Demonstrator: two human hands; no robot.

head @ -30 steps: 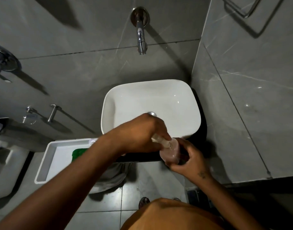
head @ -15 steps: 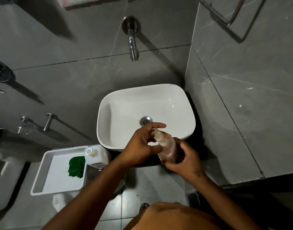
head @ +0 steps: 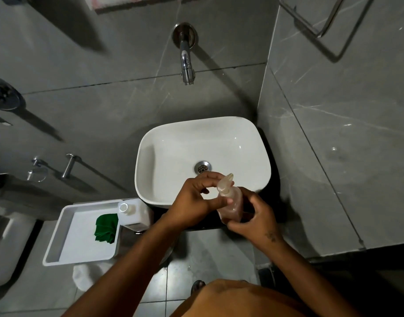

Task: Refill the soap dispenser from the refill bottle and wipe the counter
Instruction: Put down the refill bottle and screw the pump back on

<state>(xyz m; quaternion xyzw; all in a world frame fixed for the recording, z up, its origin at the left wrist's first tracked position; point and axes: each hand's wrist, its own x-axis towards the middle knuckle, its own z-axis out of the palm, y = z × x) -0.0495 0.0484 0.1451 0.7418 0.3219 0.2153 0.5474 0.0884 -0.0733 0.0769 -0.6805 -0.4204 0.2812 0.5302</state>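
Observation:
A translucent pinkish soap dispenser (head: pixel 231 202) with its pump head (head: pixel 225 182) on top stands upright over the front rim of the white sink (head: pixel 196 138). My left hand (head: pixel 193 202) pinches the pump's neck with thumb and fingers. My right hand (head: pixel 258 216) wraps the dispenser's lower body from the right. The white refill bottle (head: pixel 137 211), its neck uncapped, stands at the sink's left. A folded green cloth (head: pixel 106 227) lies in a white tray (head: pixel 56 236).
A chrome tap (head: pixel 187 62) juts from the grey tiled wall above the sink. A dark counter strip (head: pixel 196 225) runs under the sink's front. A toilet (head: pixel 4 248) sits at the far left. A tiled wall (head: pixel 333 156) closes in the right side.
The dispenser has come from tilted to upright. My left hand has slid off the pump top to its neck. The camera has tipped down, so the tray and refill bottle show fully.

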